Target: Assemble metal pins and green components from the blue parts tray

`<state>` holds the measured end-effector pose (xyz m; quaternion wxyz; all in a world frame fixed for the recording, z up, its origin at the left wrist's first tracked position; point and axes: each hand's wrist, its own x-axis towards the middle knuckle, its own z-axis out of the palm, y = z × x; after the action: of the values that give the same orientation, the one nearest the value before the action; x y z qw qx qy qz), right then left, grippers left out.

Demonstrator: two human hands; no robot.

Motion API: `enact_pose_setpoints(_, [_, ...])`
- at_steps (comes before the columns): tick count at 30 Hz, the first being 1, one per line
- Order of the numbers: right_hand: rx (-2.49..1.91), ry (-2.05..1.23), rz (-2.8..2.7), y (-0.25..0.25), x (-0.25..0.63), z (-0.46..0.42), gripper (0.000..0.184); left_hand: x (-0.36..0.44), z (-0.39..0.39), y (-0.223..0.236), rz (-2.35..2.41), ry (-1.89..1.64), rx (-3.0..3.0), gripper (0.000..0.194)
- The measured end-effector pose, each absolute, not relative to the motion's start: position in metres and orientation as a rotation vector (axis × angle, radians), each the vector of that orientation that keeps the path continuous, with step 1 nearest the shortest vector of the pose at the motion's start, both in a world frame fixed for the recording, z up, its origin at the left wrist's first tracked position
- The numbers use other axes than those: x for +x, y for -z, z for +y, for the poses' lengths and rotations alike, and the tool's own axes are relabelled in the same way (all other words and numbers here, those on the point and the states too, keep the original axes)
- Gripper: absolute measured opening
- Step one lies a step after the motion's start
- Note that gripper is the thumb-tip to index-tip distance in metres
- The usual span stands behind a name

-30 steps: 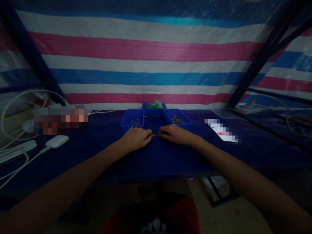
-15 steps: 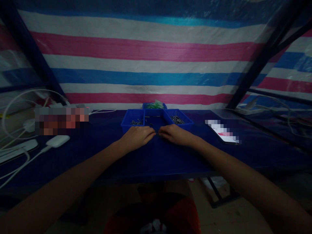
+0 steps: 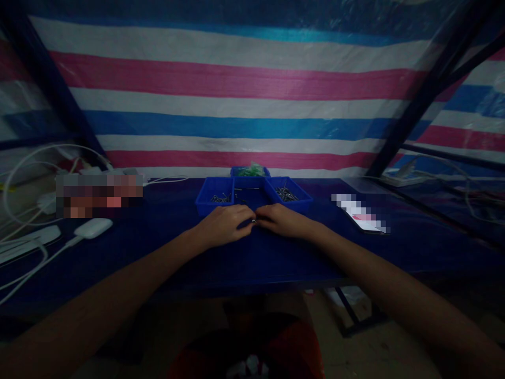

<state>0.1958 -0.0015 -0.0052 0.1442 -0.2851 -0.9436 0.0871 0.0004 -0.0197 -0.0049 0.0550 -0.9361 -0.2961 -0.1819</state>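
Note:
My left hand (image 3: 229, 223) and my right hand (image 3: 279, 219) meet fingertip to fingertip just above the blue table (image 3: 252, 263). Both pinch a tiny metallic piece (image 3: 254, 220) between them, mostly hidden by the fingers and too small to name. Just beyond my left hand sits a blue bin (image 3: 201, 201) holding small metal parts (image 3: 221, 198). Another blue bin (image 3: 305, 199), with thin metal parts (image 3: 286, 194) in it, lies past my right hand. Between these two is a blue middle bin (image 3: 252, 183) with a few slender dark pieces inside.
Behind the bins, a small blue tray (image 3: 236, 171) holds green plastic packaging (image 3: 253, 169). A phone (image 3: 361, 215) lies to the right. On the left are a white charger (image 3: 93, 228) and looping white cables (image 3: 23, 279). A striped sheet (image 3: 252, 84) hangs behind the table.
My fingertips have come closer together, with my left hand shifted slightly right. The tiny piece between them shows a brighter glint now. The bins and phone stay put.

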Motion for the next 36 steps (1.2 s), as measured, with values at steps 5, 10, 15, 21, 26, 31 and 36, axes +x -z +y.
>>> enact_pose_setpoints(5, [-0.860, -0.280, -2.682, -0.0008, 0.1999, -0.0033, 0.015, -0.0004, -0.0186, 0.0038, -1.115, 0.453, -2.748, 0.016])
enact_pose_setpoints(10, [-0.834, -0.293, -2.681, 0.0000, 0.1983, -0.0044, 0.017, -0.0021, -0.0139, 0.0072, -1.155, 0.354, -2.736, 0.018])
enact_pose_setpoints(15, [-0.851, -0.278, -2.719, 0.0025, 0.1986, -0.0027, 0.017, -0.0013, -0.0143, 0.0077, -1.122, 0.358, -2.737, 0.020])
enact_pose_setpoints(21, [-0.961, -0.206, -2.658, -0.0018, 0.2026, -0.0015, 0.015, -0.0024, -0.0148, 0.0062, -1.193, 0.318, -2.662, 0.027])
enact_pose_setpoints(26, [-0.998, -0.173, -2.626, -0.0046, 0.2027, -0.0030, 0.015, -0.0029, -0.0148, 0.0061, -1.200, 0.315, -2.643, 0.029])
enact_pose_setpoints(31, [-1.029, -0.200, -2.641, -0.0024, 0.2026, -0.0023, 0.015, -0.0026, -0.0158, 0.0049, -1.195, 0.316, -2.627, 0.028])
enact_pose_setpoints(36, [-0.949, -0.247, -2.706, 0.0024, 0.2014, -0.0011, 0.013, -0.0020, -0.0171, 0.0045, -1.089, 0.378, -2.658, 0.026])
